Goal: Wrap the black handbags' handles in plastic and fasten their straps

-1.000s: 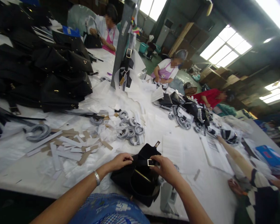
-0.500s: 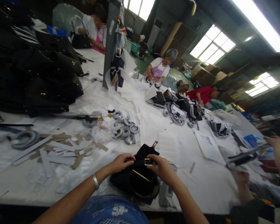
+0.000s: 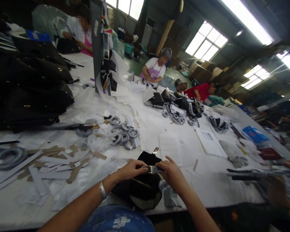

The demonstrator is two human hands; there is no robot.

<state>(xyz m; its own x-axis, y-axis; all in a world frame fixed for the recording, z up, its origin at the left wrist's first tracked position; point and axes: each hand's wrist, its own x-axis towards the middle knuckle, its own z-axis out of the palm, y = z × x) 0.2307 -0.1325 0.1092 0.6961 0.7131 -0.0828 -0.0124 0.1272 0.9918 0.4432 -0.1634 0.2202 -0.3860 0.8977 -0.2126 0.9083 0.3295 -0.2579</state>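
A black bag (image 3: pixel 145 190) lies on the white table in front of me, its flap (image 3: pixel 148 158) with a gold clasp (image 3: pixel 156 150) pointing away from me. Above the bag, a strap with a gold-framed buckle (image 3: pixel 149 169) stretches between my hands. My left hand (image 3: pixel 130 169) is closed, its fingertips pinching the buckle end. On the other side my right hand (image 3: pixel 170 170) pinches the strap where a grey wrapping (image 3: pixel 157 169) shows, its index finger raised. My fingers partly hide the strap.
Coiled grey-wrapped straps (image 3: pixel 124 132) and paper strips (image 3: pixel 55 164) lie to the left. Black bags (image 3: pixel 33 83) are piled beyond, near a grey post (image 3: pixel 96 51). A co-worker's hands hold dark straps (image 3: pixel 253 174) at the right; other people work across the table.
My left hand has moved right, onto the buckle end. The grey wrapping now shows between my hands, and my right index finger has lifted. The view has shifted right.
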